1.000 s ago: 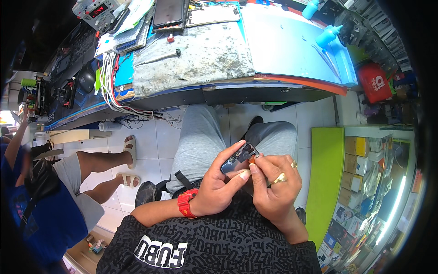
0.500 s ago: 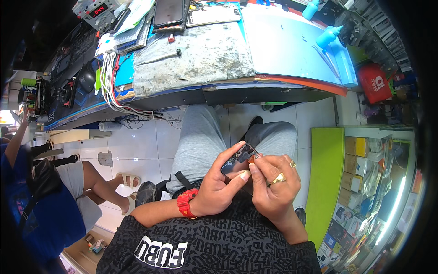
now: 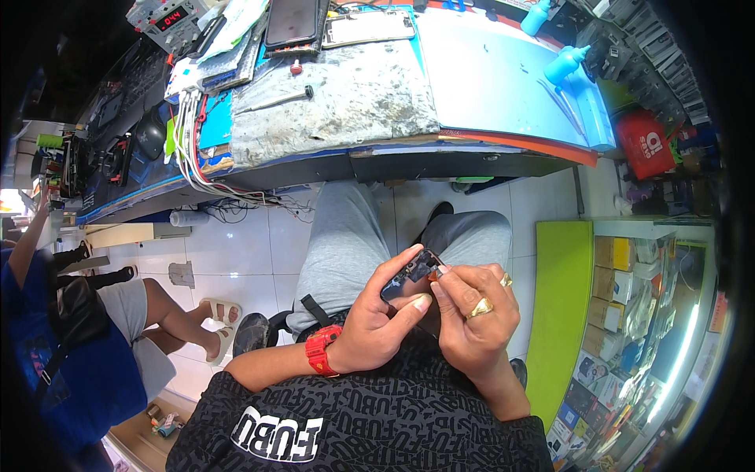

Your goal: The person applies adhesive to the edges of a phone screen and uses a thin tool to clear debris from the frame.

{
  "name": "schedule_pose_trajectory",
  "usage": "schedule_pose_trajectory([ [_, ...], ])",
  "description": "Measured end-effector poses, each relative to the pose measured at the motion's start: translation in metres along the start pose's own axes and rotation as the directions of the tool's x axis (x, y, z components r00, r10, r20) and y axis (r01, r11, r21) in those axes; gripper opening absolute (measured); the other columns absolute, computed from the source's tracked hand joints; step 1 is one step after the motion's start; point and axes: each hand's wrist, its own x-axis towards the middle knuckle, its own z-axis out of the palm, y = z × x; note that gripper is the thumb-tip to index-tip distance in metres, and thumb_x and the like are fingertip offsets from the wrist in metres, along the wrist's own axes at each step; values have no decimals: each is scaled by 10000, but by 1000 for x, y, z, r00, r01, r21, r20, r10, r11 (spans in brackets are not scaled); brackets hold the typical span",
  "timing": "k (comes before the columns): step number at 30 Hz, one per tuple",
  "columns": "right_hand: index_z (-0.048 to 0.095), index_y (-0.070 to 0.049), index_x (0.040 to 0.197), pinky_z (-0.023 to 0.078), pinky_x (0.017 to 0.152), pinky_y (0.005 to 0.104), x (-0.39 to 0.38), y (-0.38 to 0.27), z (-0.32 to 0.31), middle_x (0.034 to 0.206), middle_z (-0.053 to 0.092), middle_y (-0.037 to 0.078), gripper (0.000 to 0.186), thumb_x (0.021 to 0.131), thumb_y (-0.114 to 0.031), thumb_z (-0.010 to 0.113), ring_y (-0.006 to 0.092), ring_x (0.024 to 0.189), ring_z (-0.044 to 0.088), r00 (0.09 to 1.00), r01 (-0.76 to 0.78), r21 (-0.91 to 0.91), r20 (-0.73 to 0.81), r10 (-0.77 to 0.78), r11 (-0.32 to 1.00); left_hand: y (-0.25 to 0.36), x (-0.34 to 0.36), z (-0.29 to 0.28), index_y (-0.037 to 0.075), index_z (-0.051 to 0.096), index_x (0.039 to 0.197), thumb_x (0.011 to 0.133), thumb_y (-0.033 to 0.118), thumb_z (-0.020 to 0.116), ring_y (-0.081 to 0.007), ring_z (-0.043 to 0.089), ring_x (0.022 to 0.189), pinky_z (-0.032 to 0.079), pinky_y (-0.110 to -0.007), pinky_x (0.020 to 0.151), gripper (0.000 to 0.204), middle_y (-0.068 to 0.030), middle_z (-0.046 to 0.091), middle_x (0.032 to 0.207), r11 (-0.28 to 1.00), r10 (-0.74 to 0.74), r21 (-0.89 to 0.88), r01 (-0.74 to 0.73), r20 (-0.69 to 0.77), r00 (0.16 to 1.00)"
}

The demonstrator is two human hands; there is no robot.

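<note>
My left hand (image 3: 381, 324) grips an opened phone (image 3: 410, 277) above my lap, with the thumb along its near side and the fingers behind it. Dark inner parts show at the phone's upper end. My right hand (image 3: 476, 322), gold rings on its fingers, is closed in a pinch at that end of the phone. A small orange-red bit (image 3: 433, 275) shows by its fingertips; its kind is too small to make out, and the fingers partly hide it.
The workbench ahead has a stained grey mat (image 3: 354, 102), a phone (image 3: 291, 22), a white-backed phone part (image 3: 368, 27) and a blue mat (image 3: 495, 79) with a blue squeeze bottle (image 3: 566, 64). White cables (image 3: 187, 141) hang over its edge. Another person (image 3: 86, 338) sits at left; a glass showcase (image 3: 629, 315) stands at right.
My right hand has shifted very slightly at the phone's upper end, still pinching. The left hand keeps the phone in the same place.
</note>
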Motion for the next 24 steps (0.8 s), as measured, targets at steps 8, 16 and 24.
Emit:
schedule_pose_trajectory([
  [8,775,2,1044,528,642,380,1,1,0,955,721,110,292,769,81,839,277,766,654,1000,0,12,1,0,1000,-1,0,0,4,278,1674,1071,-79,556,-216,545,1440,513,-336,1179,670,-152,429,1605,1000,-6,22,6,-9,1000],
  [16,775,0,1044,527,641,376,2,3,-1,946,719,104,291,772,84,836,270,764,648,1000,7,6,6,-7,1000,0,1,0,-1,291,1665,1070,-80,554,-219,535,1451,515,-340,1181,655,-155,400,1625,999,0,36,0,-7,1000],
  [24,778,-5,1062,535,651,375,4,3,0,948,724,100,316,767,95,834,271,767,649,1000,18,26,-8,-17,1000,0,0,-1,1,287,1670,1064,-86,564,-214,542,1443,521,-334,1172,672,-152,416,1610,1000,-10,25,10,-4,1000],
])
